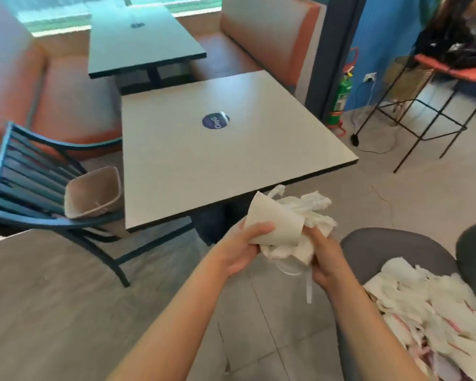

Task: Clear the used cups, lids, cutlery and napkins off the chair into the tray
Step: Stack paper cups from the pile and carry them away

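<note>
My left hand (241, 250) grips a white paper cup (275, 224) held on its side above the floor. My right hand (326, 259) holds a bunch of crumpled white napkins (311, 213) against the cup's mouth, with a clear lid and a strip (308, 284) dangling beneath. At the lower right, a grey chair (374, 248) carries a heap of used white napkins and wrappers (434, 306). A brown square tray (94, 193) stands tilted on the seat of a dark slatted chair (25, 171) at the left.
A pale square table (231, 155) with a round blue sticker stands just beyond my hands. A second table and orange booth seats (74, 100) are behind it. A green fire extinguisher (341, 97), cables and tall wire stools (423, 100) occupy the right.
</note>
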`<state>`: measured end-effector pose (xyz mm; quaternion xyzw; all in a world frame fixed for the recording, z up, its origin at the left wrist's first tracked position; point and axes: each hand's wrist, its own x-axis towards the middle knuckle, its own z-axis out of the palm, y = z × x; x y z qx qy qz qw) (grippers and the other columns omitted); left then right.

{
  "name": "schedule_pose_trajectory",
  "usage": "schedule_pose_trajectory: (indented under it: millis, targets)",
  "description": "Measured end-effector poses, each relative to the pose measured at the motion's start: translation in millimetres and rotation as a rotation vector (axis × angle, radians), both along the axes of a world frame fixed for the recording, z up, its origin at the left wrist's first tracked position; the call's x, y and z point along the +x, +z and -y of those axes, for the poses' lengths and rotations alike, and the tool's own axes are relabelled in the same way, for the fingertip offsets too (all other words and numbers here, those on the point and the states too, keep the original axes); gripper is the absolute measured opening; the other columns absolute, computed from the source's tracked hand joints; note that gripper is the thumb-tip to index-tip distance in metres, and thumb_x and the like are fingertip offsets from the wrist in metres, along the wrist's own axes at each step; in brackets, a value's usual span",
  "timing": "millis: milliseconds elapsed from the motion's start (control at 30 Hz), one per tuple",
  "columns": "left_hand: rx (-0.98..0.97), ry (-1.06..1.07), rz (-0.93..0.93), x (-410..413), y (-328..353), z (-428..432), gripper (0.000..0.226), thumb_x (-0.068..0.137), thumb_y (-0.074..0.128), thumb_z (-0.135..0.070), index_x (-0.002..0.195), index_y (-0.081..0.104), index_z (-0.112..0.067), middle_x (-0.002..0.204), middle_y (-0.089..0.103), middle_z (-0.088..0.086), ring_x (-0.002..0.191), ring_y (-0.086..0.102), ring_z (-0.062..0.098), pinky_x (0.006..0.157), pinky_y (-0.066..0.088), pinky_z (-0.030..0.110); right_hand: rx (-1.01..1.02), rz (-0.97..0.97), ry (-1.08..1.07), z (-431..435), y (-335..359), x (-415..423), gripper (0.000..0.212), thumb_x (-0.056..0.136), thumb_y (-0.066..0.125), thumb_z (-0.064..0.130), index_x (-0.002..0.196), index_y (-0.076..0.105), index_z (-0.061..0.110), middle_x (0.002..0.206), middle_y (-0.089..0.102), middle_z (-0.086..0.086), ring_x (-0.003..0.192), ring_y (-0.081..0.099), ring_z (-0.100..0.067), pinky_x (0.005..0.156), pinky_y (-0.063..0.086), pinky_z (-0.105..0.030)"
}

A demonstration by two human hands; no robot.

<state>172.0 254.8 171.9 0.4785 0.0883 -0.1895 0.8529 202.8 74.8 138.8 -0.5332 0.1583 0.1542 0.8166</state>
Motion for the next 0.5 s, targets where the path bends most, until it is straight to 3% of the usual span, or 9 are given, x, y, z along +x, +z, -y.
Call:
schedule_pose_trajectory:
  millis: [133, 267, 400, 500]
  targets:
    - [-0.022, 0.176, 0.005, -21, 9, -92, 0.056, 0.068, 0.076, -0.018, 0.121, 0.06, -0.01, 0.111, 0.068, 0.012, 0.103, 0.065, 0.026, 0.088, 0.055, 0.037, 0.037, 0.004, 0.196, -102, 9, 10, 0.052, 0.085, 0.07, 0.019, 0.132, 0.054, 0.006, 0.122, 0.066, -0.021, 0.11, 0.065, -0.037, 0.086, 0.056, -0.048]
    - [-0.07, 0.409, 0.003, -41, 8, -177, 0.066, 0.065, 0.076, -0.016, 0.127, 0.054, -0.007, 0.116, 0.067, 0.015, 0.105, 0.065, 0.027, 0.084, 0.057, 0.035, 0.031, 0.014, 0.376, -202, 19, 19, 0.056, 0.074, 0.079, 0.024, 0.125, 0.061, 0.008, 0.116, 0.07, -0.018, 0.106, 0.066, -0.036, 0.091, 0.054, -0.052]
    - [-0.097, 0.576, -0.01, -49, 2, -232, 0.066, 0.067, 0.076, -0.012, 0.128, 0.052, -0.008, 0.112, 0.07, 0.014, 0.102, 0.067, 0.026, 0.079, 0.058, 0.034, 0.01, 0.006, 0.498, -272, 12, 34, 0.043, 0.079, 0.077, 0.022, 0.118, 0.065, 0.013, 0.109, 0.073, -0.014, 0.099, 0.07, -0.032, 0.082, 0.058, -0.045]
    - [-0.096, 0.663, -0.047, -40, -6, -274, 0.057, 0.073, 0.073, -0.012, 0.126, 0.053, -0.008, 0.111, 0.072, 0.014, 0.101, 0.069, 0.026, 0.076, 0.058, 0.034, 0.007, -0.013, 0.581, -322, 6, 51, 0.053, 0.066, 0.083, 0.03, 0.114, 0.067, 0.014, 0.107, 0.074, -0.013, 0.099, 0.07, -0.032, 0.088, 0.056, -0.051]
